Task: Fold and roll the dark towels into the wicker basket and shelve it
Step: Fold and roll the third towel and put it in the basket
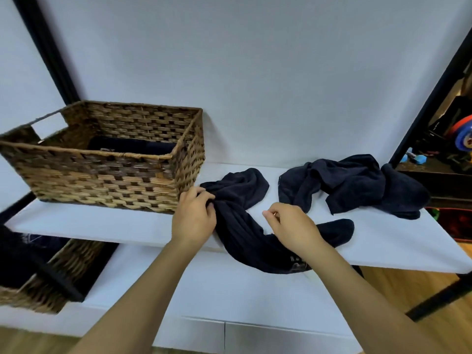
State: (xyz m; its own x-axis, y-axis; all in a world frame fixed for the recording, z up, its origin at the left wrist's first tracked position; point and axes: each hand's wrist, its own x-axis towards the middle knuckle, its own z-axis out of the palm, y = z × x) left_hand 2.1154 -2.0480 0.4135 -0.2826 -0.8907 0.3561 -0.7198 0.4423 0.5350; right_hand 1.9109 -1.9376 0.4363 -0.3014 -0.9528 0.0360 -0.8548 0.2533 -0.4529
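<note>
A wicker basket (107, 175) stands on the white shelf (383, 241) at the left, with a dark towel (132, 148) lying inside it. A crumpled dark towel (240, 226) lies in front of me, its lower end hanging over the shelf's front edge. My left hand (195, 215) grips a bunched fold of it beside the basket's corner. My right hand (293, 226) hovers over the same towel with fingers curled; whether it pinches the cloth I cannot tell. A second crumpled dark towel (352, 185) lies to the right.
A second wicker basket (51, 274) with dark cloth sits on the lower shelf at the left. Black frame posts (46, 47) rise at both sides. Colourful clutter (459, 139) lies beyond the right post. A white backdrop closes the rear.
</note>
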